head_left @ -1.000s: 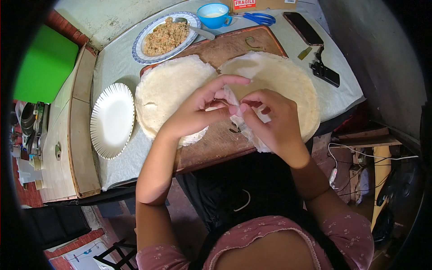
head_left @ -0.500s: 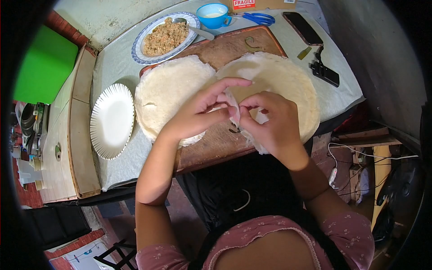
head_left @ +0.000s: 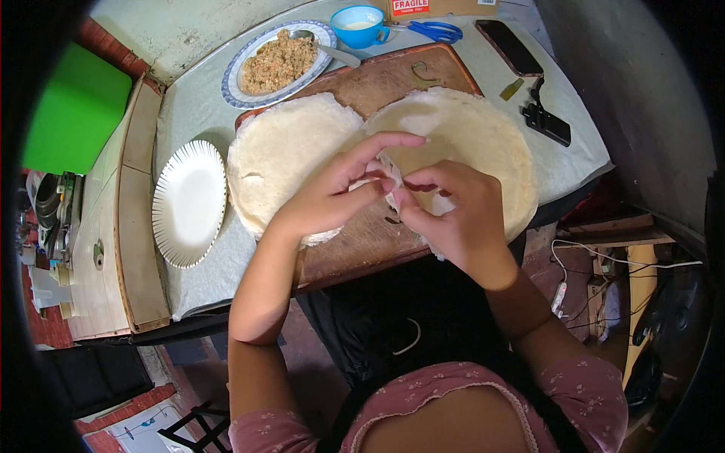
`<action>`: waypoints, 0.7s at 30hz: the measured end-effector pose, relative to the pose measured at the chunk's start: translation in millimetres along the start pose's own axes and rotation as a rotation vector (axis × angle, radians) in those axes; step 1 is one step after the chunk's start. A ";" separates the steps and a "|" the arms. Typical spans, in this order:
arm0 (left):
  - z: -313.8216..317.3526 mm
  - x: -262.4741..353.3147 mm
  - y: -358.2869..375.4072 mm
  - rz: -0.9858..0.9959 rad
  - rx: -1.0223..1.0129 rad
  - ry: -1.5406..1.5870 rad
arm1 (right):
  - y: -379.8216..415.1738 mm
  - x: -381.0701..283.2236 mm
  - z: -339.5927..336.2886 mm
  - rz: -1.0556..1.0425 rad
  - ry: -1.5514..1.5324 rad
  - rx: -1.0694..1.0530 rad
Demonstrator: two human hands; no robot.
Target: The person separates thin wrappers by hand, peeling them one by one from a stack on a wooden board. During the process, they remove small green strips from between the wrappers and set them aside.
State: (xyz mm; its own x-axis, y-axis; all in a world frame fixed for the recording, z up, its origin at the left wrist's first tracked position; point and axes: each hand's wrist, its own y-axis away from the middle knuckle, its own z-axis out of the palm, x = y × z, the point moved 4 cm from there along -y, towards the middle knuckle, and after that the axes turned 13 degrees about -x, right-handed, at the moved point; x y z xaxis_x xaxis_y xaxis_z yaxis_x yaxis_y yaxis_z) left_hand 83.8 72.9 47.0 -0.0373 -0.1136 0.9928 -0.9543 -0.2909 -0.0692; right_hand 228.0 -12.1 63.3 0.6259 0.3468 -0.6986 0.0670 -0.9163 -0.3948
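Together over the near edge of the wooden cutting board [head_left: 393, 79]: left hand [head_left: 328, 200] and right hand [head_left: 461, 215], fingertips pinched on a thin white wrapper sheet [head_left: 390, 172]. Beneath, two round wrapper stacks [head_left: 283, 151]. Paper plate [head_left: 189, 202] off the board's left edge; filling plate [head_left: 278, 60] at the far-left corner.

Place: a home kitchen corner — small and improvised.
Work surface: a paper-lined table [head_left: 189, 106] bearing a wooden cutting board [head_left: 393, 75].
Food: a plate of filling [head_left: 278, 60] far left, a blue cup [head_left: 359, 26] beside it.
Household clutter: scissors [head_left: 436, 31], a phone [head_left: 507, 47] — brick wall [head_left: 113, 45] at left.
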 end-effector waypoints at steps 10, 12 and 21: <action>2.6 3.3 -0.3 0.065 0.019 -0.012 | -11.1 0.9 -2.2 0.144 -0.084 -0.044; 2.5 2.6 -0.4 0.060 0.007 0.008 | -13.5 0.6 -0.2 0.104 -0.049 -0.039; 1.9 2.7 -1.1 0.029 -0.002 0.001 | -14.9 2.9 0.0 0.154 -0.090 -0.054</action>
State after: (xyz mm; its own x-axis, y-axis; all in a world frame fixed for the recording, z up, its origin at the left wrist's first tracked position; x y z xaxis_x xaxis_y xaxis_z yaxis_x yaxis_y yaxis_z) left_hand 85.3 71.1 49.6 -0.0652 -0.1207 0.9906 -0.9534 -0.2855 -0.0975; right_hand 228.9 2.5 67.2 0.5597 0.2155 -0.8002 0.0190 -0.9687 -0.2476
